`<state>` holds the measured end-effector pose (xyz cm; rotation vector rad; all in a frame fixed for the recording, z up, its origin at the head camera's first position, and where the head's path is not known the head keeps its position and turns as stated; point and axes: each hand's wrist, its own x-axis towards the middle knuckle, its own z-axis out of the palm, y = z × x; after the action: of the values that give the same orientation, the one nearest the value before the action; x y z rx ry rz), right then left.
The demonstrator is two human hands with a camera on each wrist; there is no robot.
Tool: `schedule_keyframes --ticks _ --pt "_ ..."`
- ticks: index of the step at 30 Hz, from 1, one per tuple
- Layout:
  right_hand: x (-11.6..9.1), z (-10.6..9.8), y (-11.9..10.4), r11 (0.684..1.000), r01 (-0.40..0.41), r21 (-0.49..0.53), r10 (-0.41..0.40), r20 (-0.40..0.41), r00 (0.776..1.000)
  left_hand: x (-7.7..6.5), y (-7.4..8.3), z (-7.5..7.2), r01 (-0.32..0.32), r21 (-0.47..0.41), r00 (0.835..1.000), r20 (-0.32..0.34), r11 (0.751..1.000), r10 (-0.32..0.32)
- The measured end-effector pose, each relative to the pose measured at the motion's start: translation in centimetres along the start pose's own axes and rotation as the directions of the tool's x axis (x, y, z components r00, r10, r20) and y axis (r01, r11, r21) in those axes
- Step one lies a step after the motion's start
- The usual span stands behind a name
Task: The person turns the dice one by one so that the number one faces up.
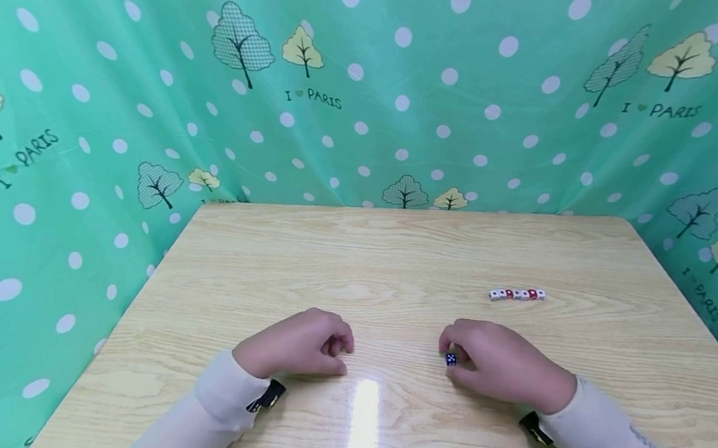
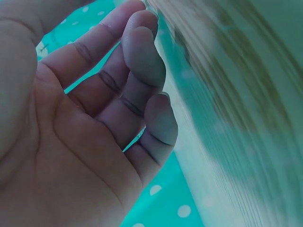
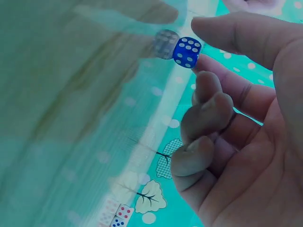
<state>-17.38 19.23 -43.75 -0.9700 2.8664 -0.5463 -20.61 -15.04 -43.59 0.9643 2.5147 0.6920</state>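
Note:
A small blue die (image 1: pixel 451 359) with white dots sits at the fingertips of my right hand (image 1: pixel 495 361), between thumb and index finger. In the right wrist view the blue die (image 3: pixel 187 52) is down at the shiny tabletop, its reflection beside it, with the thumb tip right at one side and the index finger behind. The other fingers of that hand are curled in. My left hand (image 1: pixel 303 343) rests by the table, fingers loosely bent; its palm (image 2: pixel 71 156) holds nothing in the left wrist view.
Beyond my right hand, several white and red dice (image 1: pixel 517 294) stand in a straight row on the wooden table (image 1: pixel 275 259). One end of that row, a white die (image 3: pixel 124 211), shows in the right wrist view. Green dotted cloth (image 1: pixel 372 107) hangs behind and beside the table.

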Motion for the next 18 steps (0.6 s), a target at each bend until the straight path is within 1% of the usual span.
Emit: schedule_keyframes --ticks 5,10,13,18 --pt "0.09 0.15 -0.28 0.998 0.015 -0.064 -0.016 -0.028 0.999 -0.01 0.10 0.06 -0.007 -0.002 1.000 0.000 1.000 0.007" --pt "0.11 0.25 -0.20 0.995 0.034 -0.091 -0.038 -0.044 0.998 -0.02 0.22 0.05 -0.017 -0.001 1.000 0.003 1.000 0.017" --pt "0.06 0.14 -0.24 0.997 0.043 -0.071 -0.047 -0.053 0.998 0.00 0.20 0.03 -0.029 0.013 1.000 -0.012 1.000 0.029" --pt "0.04 -0.15 -0.37 0.999 0.043 -0.007 -0.043 -0.057 0.997 0.06 -0.07 -0.11 -0.040 0.026 0.998 -0.057 0.999 0.042"
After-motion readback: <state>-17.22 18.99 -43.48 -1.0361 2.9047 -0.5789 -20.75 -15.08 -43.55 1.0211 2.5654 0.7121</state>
